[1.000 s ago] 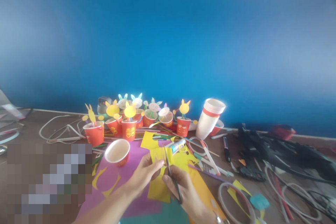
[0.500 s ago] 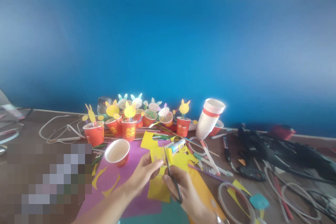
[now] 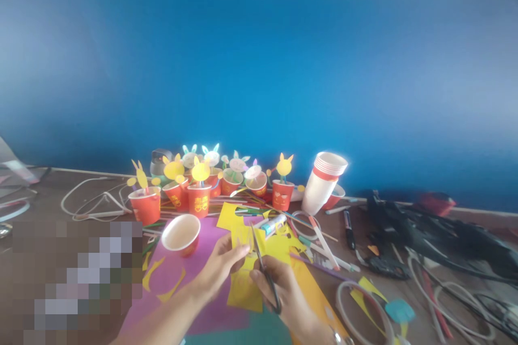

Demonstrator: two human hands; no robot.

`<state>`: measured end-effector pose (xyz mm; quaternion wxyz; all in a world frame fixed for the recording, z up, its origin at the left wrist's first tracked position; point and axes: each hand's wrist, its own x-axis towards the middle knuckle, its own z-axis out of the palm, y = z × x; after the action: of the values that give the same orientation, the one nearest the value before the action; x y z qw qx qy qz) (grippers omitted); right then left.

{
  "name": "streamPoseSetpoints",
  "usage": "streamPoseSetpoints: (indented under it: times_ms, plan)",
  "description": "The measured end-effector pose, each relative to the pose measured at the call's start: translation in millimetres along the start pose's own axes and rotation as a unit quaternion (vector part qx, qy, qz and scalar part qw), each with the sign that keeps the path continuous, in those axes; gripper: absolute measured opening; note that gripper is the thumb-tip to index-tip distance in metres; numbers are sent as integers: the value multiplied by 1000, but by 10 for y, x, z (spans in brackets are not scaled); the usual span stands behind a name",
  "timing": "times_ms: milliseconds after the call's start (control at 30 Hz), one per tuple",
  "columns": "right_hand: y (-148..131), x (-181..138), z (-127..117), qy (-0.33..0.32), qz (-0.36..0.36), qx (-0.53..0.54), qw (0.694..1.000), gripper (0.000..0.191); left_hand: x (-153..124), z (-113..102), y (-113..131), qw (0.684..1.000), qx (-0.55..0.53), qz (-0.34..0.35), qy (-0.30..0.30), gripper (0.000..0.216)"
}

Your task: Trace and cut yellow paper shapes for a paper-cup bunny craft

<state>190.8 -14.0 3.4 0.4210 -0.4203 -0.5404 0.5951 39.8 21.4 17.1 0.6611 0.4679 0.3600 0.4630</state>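
Note:
My left hand (image 3: 220, 267) pinches the upper edge of a yellow paper sheet (image 3: 244, 291), holding it above the purple paper (image 3: 178, 275). My right hand (image 3: 283, 291) is closed round the handles of black scissors (image 3: 263, 269), whose blades point up into the yellow sheet beside my left fingers. A red paper cup (image 3: 181, 234) stands open just left of my left hand. A glue stick (image 3: 273, 225) lies right behind the scissor tips.
A row of red cups with paper bunny heads (image 3: 202, 186) stands at the back by the blue wall. A stack of white cups (image 3: 324, 180) leans to the right. Markers, straws, tape rings (image 3: 360, 307), white cables and black tools clutter the table's right side.
Almost nothing: my left fingers shift slightly on the yellow sheet, and the scissors stay in the same cut.

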Motion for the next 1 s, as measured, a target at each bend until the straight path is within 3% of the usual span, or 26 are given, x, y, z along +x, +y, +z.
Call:
streamPoseSetpoints:
  times_ms: [267, 600, 800, 900, 1000]
  plan:
    - [-32, 7, 12, 0, 7, -6, 1000, 39, 12, -31, -26, 1000, 3, 5, -2, 29]
    - [-28, 6, 10, 16, 14, -36, 999, 37, 26, -50, -81, 999, -12, 9, 38, 22]
    - [6, 39, 3, 27, 43, -46, 998, 35, 34, 18, -45, 993, -35, 28, 107, 22]
    - [-22, 39, -11, 57, 28, -22, 998, 33, 43, 24, -22, 990, -53, 46, 119, 23]
    - [-86, 28, -27, 116, -30, 33, 992, 28, 38, 14, -17, 995, -47, 26, 89, 24]
